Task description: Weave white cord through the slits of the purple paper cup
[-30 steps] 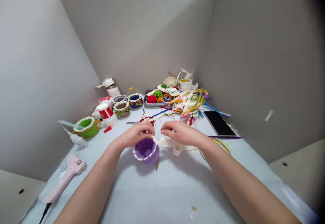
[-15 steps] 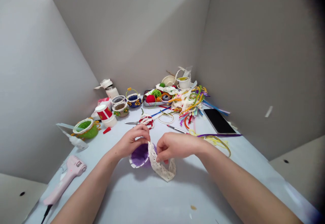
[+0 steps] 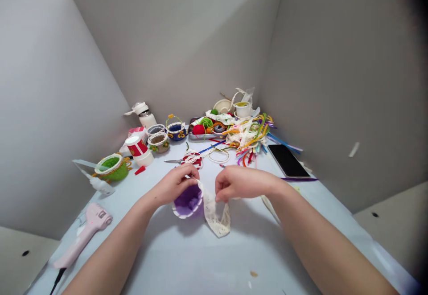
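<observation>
**Lace strip pinched at the rim of a purple cup**

From the head camera we see our left hand (image 3: 174, 184) curled over the far rim of a small purple cup (image 3: 187, 200) that sits on the pale table (image 3: 187, 259), fingers pressed together on one end of a cream lace strip (image 3: 214, 212) right at the rim. Our right hand (image 3: 242, 182) is just beside it, fingertips pinching the same strip a little further along. Between and below the two grips the lace sags in a loop to the right of the cup, touching the table. A pink glue gun (image 3: 85, 237) lies well apart to the left; a black phone (image 3: 288, 161) lies off to the right.
</observation>
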